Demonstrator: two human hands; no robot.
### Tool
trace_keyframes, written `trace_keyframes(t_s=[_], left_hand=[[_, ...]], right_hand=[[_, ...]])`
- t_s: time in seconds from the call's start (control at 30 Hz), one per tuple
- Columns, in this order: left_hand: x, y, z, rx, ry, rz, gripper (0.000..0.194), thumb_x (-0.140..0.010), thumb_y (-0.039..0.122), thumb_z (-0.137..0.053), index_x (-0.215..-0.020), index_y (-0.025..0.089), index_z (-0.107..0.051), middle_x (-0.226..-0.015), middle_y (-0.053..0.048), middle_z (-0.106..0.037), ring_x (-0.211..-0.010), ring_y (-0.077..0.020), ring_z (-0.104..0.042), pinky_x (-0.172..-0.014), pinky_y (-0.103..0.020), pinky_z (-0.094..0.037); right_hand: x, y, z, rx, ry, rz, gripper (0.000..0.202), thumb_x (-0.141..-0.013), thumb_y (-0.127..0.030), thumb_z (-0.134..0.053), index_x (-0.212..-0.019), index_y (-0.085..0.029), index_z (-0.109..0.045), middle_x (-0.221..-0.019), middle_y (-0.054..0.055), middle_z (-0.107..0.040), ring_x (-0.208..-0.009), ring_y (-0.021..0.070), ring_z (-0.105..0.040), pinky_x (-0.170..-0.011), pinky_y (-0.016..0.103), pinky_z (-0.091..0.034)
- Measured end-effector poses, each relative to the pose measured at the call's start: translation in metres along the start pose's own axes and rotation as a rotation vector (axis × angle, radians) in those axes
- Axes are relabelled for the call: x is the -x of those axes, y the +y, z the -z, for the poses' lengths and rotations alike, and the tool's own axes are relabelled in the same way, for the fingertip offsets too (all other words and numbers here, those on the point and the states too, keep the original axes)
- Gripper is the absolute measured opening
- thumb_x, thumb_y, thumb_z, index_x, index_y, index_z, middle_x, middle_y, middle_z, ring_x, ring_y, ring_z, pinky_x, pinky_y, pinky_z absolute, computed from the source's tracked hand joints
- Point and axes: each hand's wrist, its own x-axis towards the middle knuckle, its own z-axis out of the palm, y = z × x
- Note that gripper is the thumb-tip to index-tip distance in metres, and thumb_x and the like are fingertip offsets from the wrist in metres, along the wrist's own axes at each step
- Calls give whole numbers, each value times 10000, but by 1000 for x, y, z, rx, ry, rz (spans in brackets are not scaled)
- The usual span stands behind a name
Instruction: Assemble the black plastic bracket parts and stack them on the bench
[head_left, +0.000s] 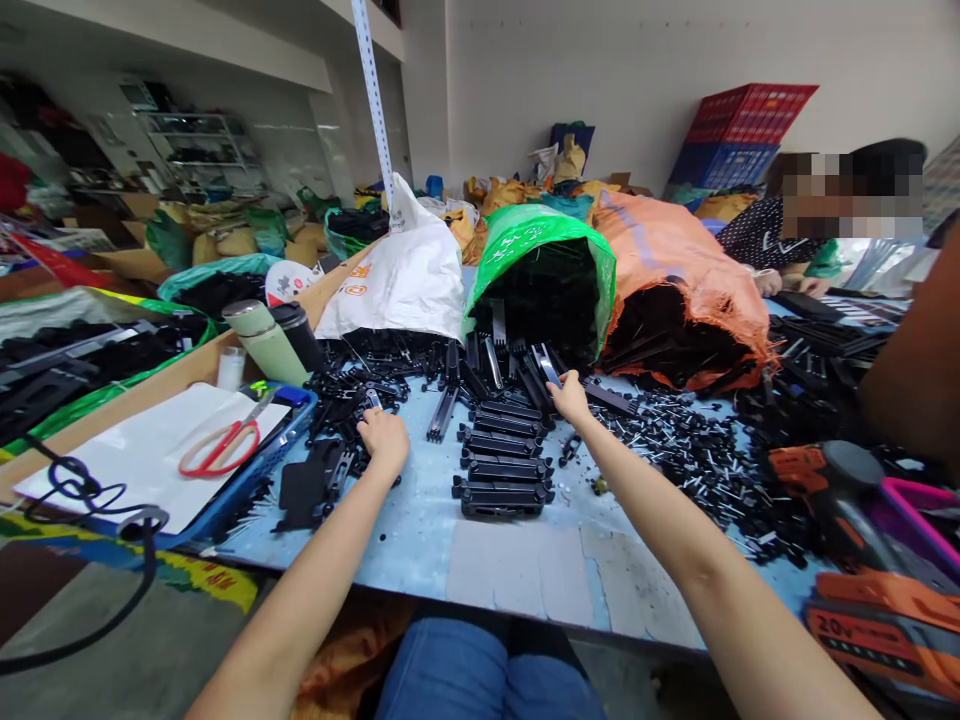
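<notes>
My left hand (384,440) is closed at the left pile of small black plastic parts (352,375), with a small black part (373,398) showing at its fingertips. My right hand (570,397) grips the end of a long black channel-shaped bar (545,364) in front of the green sack's mouth. Between the hands, several black assembled bar pieces (502,468) lie side by side in a stack-like row on the blue tabletop (420,500). More loose bars (444,405) lie just right of my left hand. Flat black plates (306,488) rest below it.
Open white (405,270), green (540,225) and orange (675,250) sacks line the back. Screws (697,450) spread at right, near an orange power tool (885,620). Scissors (221,447) lie on paper in a blue basket (292,425). A co-worker (772,235) sits at far right.
</notes>
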Motion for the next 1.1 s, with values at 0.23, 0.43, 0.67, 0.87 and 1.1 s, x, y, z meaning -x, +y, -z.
trace_keyframes(t_s=[0.23,0.43,0.67,0.87,1.1], left_hand=[[22,-10,6,64,-15,30,298,-834,258,-413,-956,55,-594,-936,-197,-602,-919,-303,-531,-734,-385,-411],[82,-17,44,687,223,0,295,-748,462,-567,-785,169,-550,-866,-67,-612,-823,-209,-586,-736,-314,-449],[164,42,92,802,401,-319,131,-776,242,-573,-753,182,-459,-1149,-134,-580,-1128,-246,-503,-958,-427,-379],[219,78,90,123,-164,-552,261,-740,45,-459,-963,63,-594,-1137,-225,-572,-1156,-327,-467,-997,-578,-251],[211,77,52,503,-463,-914,111,-844,146,-448,-855,148,-559,-937,-91,-600,-930,-203,-554,-835,-351,-433]], right_hand=[[95,17,60,-145,-168,400,463,-731,-233,-577,-1172,-195,-443,-1139,82,-542,-1043,200,-509,-916,364,-383],[224,48,104,200,-578,826,426,-706,-27,-439,-1015,-274,-596,-1204,33,-532,-1168,222,-421,-1047,510,-161],[256,44,72,505,-217,134,644,-806,-463,-487,-1343,-135,-350,-1064,177,-565,-907,311,-568,-730,402,-438],[258,44,69,94,-312,149,489,-854,-305,-373,-1339,-239,-369,-1131,96,-542,-969,226,-554,-832,355,-417],[266,36,77,-620,-427,-84,585,-829,-507,-455,-1336,-227,-375,-771,37,-605,-622,172,-572,-596,314,-486]])
